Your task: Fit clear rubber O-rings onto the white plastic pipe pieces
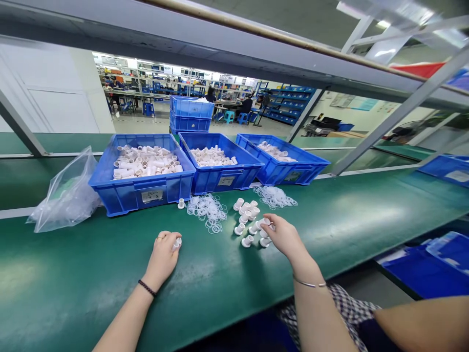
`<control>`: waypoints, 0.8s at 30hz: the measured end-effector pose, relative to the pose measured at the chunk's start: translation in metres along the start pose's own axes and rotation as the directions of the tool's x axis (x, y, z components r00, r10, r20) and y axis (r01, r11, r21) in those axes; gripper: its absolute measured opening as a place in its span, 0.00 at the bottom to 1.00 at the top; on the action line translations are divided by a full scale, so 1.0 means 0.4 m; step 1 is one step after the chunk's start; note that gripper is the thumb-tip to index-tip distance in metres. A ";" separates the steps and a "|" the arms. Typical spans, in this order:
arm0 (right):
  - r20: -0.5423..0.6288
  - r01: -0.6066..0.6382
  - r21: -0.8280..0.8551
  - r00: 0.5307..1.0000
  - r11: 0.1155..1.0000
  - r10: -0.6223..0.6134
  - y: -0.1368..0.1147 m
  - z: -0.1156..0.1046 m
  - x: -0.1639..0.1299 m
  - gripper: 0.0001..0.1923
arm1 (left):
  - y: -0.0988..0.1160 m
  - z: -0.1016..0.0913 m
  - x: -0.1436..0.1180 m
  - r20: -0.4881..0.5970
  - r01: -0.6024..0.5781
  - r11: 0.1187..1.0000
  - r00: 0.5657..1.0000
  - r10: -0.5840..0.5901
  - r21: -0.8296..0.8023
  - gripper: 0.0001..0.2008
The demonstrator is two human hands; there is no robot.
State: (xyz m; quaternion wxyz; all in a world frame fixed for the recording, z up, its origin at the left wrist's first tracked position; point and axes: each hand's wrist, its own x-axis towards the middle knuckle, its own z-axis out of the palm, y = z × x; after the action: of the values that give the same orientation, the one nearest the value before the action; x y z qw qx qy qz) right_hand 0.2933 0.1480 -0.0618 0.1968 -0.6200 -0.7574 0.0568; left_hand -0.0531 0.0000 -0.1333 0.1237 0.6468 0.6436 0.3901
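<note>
My left hand [163, 254] rests on the green table [110, 278], its fingers closed around a small white plastic fitting [177, 243]. My right hand [283, 235] reaches into a loose cluster of white fittings [247, 215] and pinches one [264, 222] between its fingertips. A heap of clear rubber rings [208, 209] lies between the two hands, just beyond them. A second heap of rings [274, 196] lies farther right. One lone fitting [181, 203] stands near the left blue bin.
Three blue bins hold white parts at the back: left bin [142, 193], middle bin [220, 178], right bin [289, 171]. A crumpled clear plastic bag [68, 195] lies at the left. More blue bins [449, 168] sit at the right. People work at benches far behind.
</note>
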 end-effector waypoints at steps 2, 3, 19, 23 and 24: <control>0.028 -0.008 -0.013 1.000 1.000 0.009 -0.003 0.004 0.005 0.16 | -0.002 0.001 -0.001 -0.003 -0.031 1.000 1.000 0.031 -0.002 0.10; 0.037 -0.008 -0.012 0.999 1.000 0.008 -0.003 0.003 0.007 0.16 | -0.002 0.002 -0.002 -0.011 -0.040 0.999 0.999 0.040 0.003 0.10; 0.025 -0.048 -0.147 0.998 0.988 0.053 0.032 -0.010 -0.034 0.18 | 0.019 0.006 0.006 0.016 0.247 0.900 0.966 -0.259 -0.359 0.10; -0.103 0.024 -0.068 0.994 0.997 -0.031 -0.030 -0.015 -0.038 0.18 | 0.036 0.012 0.009 0.234 0.451 0.382 0.837 -0.495 -0.807 0.17; -0.113 0.092 -0.023 0.989 0.995 -0.094 -0.064 -0.007 -0.042 0.17 | 0.041 0.011 0.010 0.277 0.452 0.251 0.810 -0.516 -0.856 0.18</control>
State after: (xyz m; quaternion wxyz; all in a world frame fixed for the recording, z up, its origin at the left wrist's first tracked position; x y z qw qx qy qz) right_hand 0.2736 0.1257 -0.0546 0.2368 -0.5878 -0.7735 0.0054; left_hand -0.0387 0.0029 -0.1239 0.5404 0.2366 0.5039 0.6309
